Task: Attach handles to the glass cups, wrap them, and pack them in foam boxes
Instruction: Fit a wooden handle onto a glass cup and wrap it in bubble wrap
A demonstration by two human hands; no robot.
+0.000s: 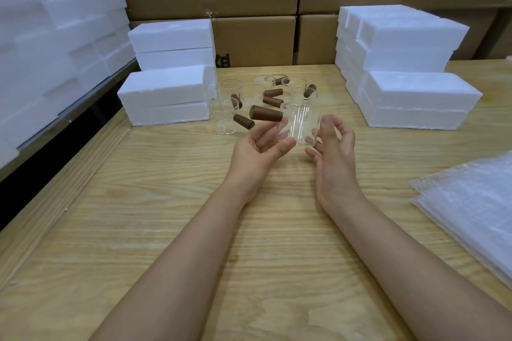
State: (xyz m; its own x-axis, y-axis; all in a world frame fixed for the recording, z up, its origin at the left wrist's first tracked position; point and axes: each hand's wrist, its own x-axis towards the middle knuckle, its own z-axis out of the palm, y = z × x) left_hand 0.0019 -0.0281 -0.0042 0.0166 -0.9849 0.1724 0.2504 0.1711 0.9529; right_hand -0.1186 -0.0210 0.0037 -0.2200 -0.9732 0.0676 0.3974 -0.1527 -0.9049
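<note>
Forearms reached forward over the bench (166, 230); left hand (260, 149) pinched the glass cup (300, 124) at its lower edge, just below the brown handle (266, 113); right hand (333, 147) curled round the opposite wall, thumb touching. Cup judged light, rigid, slippery, breakable; best gripped by the walls, not the handle.

Seven brown handles (266, 113) show, one fixed to a raised glass cup (300, 124). With that one there are about eight clear cups, which overlap and are hard to count. On the bench (194, 202) stand four foam boxes (163, 86) at left and at least six at right, with one pile of bubble wrap sheets (471, 202).
</note>
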